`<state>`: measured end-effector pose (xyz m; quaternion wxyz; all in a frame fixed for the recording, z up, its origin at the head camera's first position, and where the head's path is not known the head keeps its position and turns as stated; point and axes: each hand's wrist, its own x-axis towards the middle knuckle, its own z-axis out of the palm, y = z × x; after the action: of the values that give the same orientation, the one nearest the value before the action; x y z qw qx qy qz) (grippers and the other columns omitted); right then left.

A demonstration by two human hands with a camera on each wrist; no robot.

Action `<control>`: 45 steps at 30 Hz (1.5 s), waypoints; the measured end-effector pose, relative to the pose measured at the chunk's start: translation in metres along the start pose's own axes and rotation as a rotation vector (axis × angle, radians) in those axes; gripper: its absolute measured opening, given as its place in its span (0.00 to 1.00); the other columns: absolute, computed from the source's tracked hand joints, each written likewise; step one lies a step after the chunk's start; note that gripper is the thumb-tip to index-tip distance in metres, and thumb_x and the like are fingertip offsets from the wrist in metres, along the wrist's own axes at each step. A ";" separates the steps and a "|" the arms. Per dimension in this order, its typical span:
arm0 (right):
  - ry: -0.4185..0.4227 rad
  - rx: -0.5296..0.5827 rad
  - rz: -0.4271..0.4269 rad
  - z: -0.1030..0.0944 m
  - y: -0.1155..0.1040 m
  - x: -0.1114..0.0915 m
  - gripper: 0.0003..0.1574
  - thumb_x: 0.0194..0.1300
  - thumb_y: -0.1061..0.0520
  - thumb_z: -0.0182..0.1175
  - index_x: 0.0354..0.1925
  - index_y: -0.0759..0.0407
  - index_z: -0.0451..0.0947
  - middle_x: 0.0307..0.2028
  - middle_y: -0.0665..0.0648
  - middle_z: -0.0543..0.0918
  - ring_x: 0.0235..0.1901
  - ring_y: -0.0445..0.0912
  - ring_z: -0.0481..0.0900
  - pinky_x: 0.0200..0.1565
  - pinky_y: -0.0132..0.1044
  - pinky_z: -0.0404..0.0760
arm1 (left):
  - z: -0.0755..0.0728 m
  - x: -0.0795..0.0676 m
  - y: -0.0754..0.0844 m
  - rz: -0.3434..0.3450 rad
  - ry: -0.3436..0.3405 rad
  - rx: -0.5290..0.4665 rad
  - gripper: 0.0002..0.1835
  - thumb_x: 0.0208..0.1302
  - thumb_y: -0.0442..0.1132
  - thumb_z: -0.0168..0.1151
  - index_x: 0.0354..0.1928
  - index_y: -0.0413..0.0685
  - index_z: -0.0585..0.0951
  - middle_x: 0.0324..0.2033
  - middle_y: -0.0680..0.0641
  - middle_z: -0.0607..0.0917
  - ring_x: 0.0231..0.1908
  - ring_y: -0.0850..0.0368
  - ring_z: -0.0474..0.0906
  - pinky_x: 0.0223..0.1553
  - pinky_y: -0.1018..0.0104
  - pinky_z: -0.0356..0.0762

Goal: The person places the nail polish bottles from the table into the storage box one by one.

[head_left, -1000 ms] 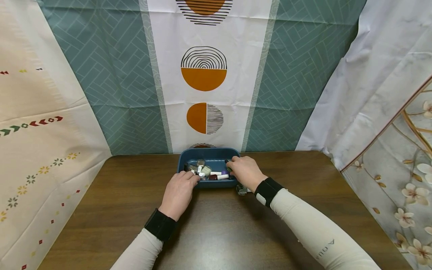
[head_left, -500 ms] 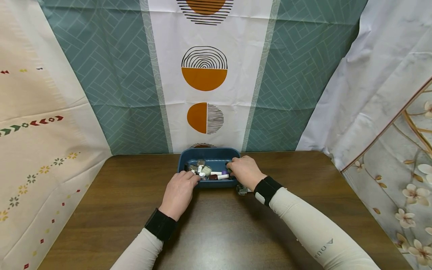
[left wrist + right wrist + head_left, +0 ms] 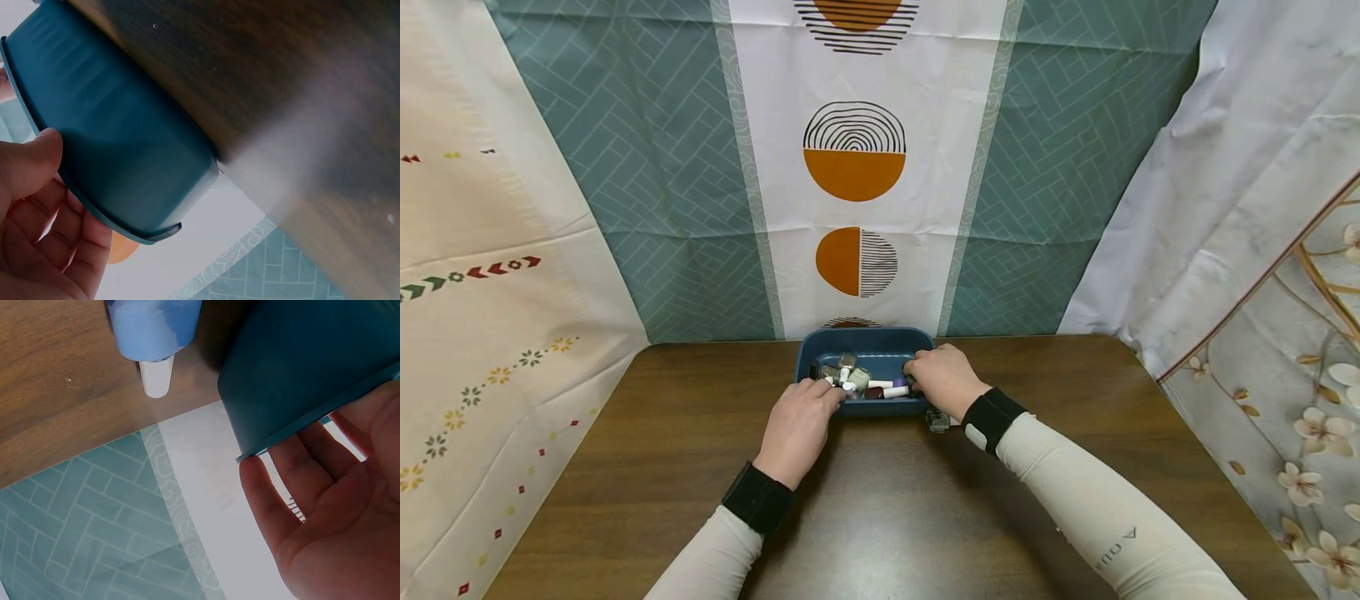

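Observation:
A blue plastic bin [image 3: 865, 342] stands at the back edge of the table, holding several small nail polish bottles [image 3: 874, 386], some with white caps. My left hand [image 3: 797, 425] is at its front left corner; in the left wrist view the thumb [image 3: 37, 156] lies against the outer wall, fingers curled behind the rim. My right hand [image 3: 947, 382] is at the right end, fingers [image 3: 265, 494] over the rim in the right wrist view. Its thumb is mostly out of sight. A dark piece [image 3: 908, 371] shows beside its fingertips; I cannot tell whether they touch it.
Beside the bin's right end, a small clear object [image 3: 937, 421] lies partly under my right hand. The right wrist view has a blue container [image 3: 156, 328] with a white tip on the wooden table [image 3: 880, 508]. Patterned cloth [image 3: 853, 275] hangs directly behind the bin.
Both hands and the bin stay almost in place. The dark piece by my right fingertips sits slightly lower and shows less than before.

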<state>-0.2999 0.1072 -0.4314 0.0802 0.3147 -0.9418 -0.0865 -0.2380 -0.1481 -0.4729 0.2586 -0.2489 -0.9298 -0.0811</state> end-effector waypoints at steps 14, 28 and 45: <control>-0.014 -0.016 0.006 0.002 0.000 0.002 0.11 0.60 0.50 0.70 0.42 0.47 0.87 0.30 0.48 0.81 0.34 0.44 0.81 0.42 0.43 0.76 | -0.001 0.000 0.000 -0.002 0.001 0.002 0.09 0.63 0.35 0.67 0.45 0.49 0.88 0.37 0.52 0.83 0.39 0.55 0.75 0.45 0.62 0.73; 0.023 -0.005 0.006 0.003 0.000 0.002 0.15 0.60 0.50 0.70 0.47 0.48 0.86 0.36 0.49 0.82 0.39 0.46 0.80 0.47 0.43 0.76 | 0.000 0.000 0.000 -0.005 -0.008 0.009 0.09 0.65 0.35 0.66 0.45 0.49 0.87 0.37 0.52 0.84 0.39 0.55 0.76 0.45 0.63 0.73; 0.243 0.153 0.017 0.013 0.009 -0.015 0.21 0.62 0.53 0.69 0.54 0.52 0.84 0.44 0.52 0.83 0.43 0.47 0.80 0.49 0.42 0.77 | -0.001 0.000 0.000 -0.013 -0.022 0.007 0.10 0.65 0.35 0.66 0.46 0.49 0.87 0.38 0.52 0.84 0.40 0.55 0.75 0.46 0.63 0.73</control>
<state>-0.2960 0.1251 -0.4432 0.1701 0.3200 -0.9317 0.0248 -0.2375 -0.1479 -0.4722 0.2488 -0.2429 -0.9344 -0.0770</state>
